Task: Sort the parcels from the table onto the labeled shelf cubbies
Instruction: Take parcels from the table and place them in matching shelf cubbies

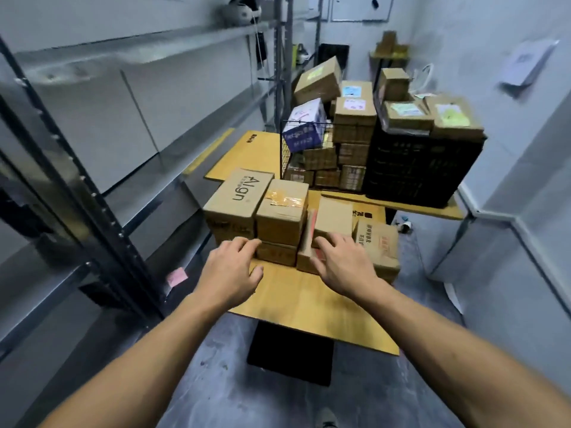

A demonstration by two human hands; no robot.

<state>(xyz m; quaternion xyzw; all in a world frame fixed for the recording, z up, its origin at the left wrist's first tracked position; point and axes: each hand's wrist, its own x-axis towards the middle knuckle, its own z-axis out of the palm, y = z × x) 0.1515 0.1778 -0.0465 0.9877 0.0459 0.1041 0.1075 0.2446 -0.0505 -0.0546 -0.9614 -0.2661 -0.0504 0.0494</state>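
Below the fingers (247,242), a scuffed grey floor (370,403) runs on toward the back wall (432,32), where a whiteboard (360,7) hangs far above them. Up to their right, a paper sheet (528,61) is stuck to the pale side wall (525,149). Left of them stands a metal rack (100,208).
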